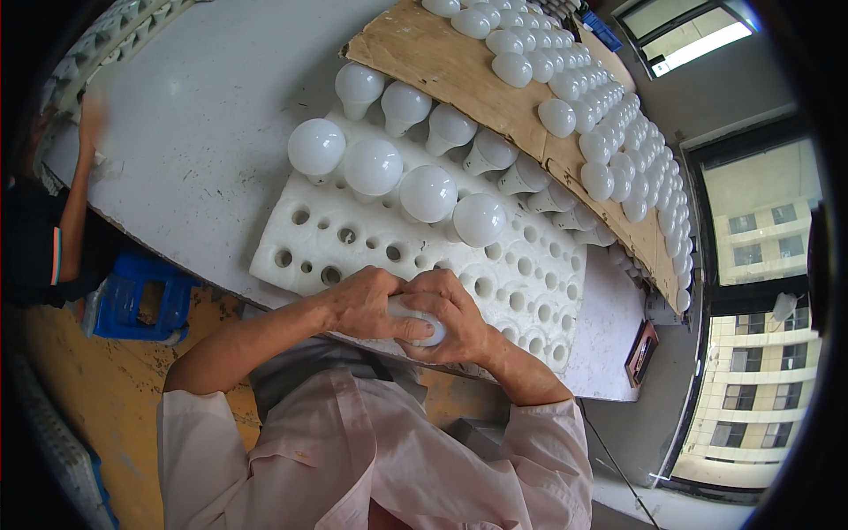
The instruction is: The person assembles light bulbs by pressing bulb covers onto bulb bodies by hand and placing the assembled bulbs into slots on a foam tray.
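Both my hands are closed round one white light bulb (430,332) at the near edge of the table. My left hand (375,305) has its thumb pressed across the bulb, while my right hand (450,318) wraps it from the other side; much of the bulb is hidden by fingers. Just beyond lies a white foam tray (291,243) with rows of round holes. Several white bulbs (428,193) stand in its far rows, domes up. The nearer holes hold no bulbs.
Behind the foam tray, a brown cardboard sheet (389,44) carries many more white bulbs (598,180). At the far left another person's hand (93,124) rests by the table edge. A blue plastic crate (141,296) stands below on the floor. Windows (751,380) are at the right.
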`<state>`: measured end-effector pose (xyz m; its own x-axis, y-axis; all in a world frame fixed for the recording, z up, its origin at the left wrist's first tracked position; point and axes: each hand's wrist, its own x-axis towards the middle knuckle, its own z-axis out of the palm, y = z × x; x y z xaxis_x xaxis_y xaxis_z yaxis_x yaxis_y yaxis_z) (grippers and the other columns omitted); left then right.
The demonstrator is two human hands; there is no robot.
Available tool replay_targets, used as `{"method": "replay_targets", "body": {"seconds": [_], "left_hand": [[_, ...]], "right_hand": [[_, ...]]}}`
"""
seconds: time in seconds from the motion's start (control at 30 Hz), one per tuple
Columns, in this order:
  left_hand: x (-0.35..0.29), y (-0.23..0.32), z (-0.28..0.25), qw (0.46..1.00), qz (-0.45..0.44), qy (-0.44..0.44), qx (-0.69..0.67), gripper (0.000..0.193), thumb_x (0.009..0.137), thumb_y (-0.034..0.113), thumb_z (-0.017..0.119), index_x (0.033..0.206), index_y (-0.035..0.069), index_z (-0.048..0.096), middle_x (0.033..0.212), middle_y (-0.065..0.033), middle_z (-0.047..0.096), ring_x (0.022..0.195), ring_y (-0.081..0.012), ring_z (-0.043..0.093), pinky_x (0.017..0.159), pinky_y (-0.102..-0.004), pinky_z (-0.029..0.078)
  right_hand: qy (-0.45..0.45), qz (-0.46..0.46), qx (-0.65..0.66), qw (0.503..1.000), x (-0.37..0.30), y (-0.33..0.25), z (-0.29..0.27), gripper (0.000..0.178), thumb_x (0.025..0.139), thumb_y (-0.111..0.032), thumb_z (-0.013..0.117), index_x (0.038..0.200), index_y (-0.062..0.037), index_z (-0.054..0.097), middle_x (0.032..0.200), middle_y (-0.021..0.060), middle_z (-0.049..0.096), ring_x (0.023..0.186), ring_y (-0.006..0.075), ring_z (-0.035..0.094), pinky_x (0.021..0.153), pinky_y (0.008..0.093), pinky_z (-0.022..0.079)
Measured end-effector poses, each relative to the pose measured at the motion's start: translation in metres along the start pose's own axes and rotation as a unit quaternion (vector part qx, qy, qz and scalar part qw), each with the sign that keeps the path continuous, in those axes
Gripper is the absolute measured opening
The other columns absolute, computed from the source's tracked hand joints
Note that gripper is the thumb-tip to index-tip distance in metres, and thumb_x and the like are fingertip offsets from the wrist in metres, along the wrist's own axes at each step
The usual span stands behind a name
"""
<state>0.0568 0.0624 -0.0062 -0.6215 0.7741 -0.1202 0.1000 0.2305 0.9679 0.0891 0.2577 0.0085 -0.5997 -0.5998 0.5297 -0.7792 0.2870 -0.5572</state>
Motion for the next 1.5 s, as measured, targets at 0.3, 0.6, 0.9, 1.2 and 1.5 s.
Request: {"method": "replay_targets", "body": {"seconds": [0.3,0.6,0.9,1.2,1.5], "left_hand": [[0.000,0.010,-0.004,0.999,-0.031,-0.025,-0.002,0.053,0.067,0.042,0.074,0.081,-0.008,0.065,0.074,-0.0154,0.066,0.071,-0.0199,0.065,0.062,-0.0312,0.050],[0.005,-0.005,-0.007,0.995,-0.048,-0.032,-0.081,0.051,0.069,0.041,0.067,0.080,-0.009,0.065,0.064,-0.0137,0.063,0.058,-0.0169,0.064,0.050,-0.0275,0.050],[0.006,-0.004,-0.007,0.967,-0.088,-0.007,-0.238,0.069,0.084,0.046,0.067,0.117,-0.013,0.051,0.087,-0.0209,0.066,0.067,-0.0189,0.068,0.044,-0.0254,0.050],[0.007,-0.014,-0.003,0.978,-0.079,-0.001,-0.195,0.041,0.088,0.018,0.067,0.114,-0.012,0.053,0.084,-0.0144,0.067,0.068,-0.0160,0.067,0.043,-0.0235,0.049],[-0.002,-0.013,-0.002,0.971,-0.060,0.022,-0.229,0.040,0.090,0.018,0.065,0.114,-0.012,0.053,0.088,-0.0183,0.067,0.068,-0.0159,0.067,0.045,-0.0238,0.049]], "right_hand": [[0.046,-0.055,0.021,0.997,0.005,0.001,0.007,0.042,0.059,-0.005,0.077,0.098,-0.0022,0.061,0.098,0.0115,0.059,0.090,0.0284,0.059,0.075,0.0381,0.049],[0.076,-0.019,0.059,0.995,0.008,0.010,0.018,0.036,0.060,-0.005,0.072,0.095,-0.0045,0.063,0.090,0.0087,0.059,0.078,0.0247,0.057,0.067,0.0337,0.048],[0.089,0.240,0.026,0.966,-0.031,-0.007,-0.022,0.063,0.065,-0.012,0.080,0.118,-0.0022,0.046,0.110,0.0162,0.056,0.098,0.0300,0.059,0.083,0.0388,0.050],[0.118,0.243,-0.257,0.928,-0.020,0.043,-0.109,0.065,0.063,-0.014,0.081,0.120,-0.0063,0.051,0.116,0.0148,0.054,0.102,0.0271,0.057,0.084,0.0381,0.050],[0.338,0.202,-0.349,0.851,0.005,0.078,-0.170,0.048,0.074,-0.022,0.077,0.116,-0.0047,0.059,0.111,0.0135,0.061,0.097,0.0266,0.059,0.078,0.0357,0.049]]}}
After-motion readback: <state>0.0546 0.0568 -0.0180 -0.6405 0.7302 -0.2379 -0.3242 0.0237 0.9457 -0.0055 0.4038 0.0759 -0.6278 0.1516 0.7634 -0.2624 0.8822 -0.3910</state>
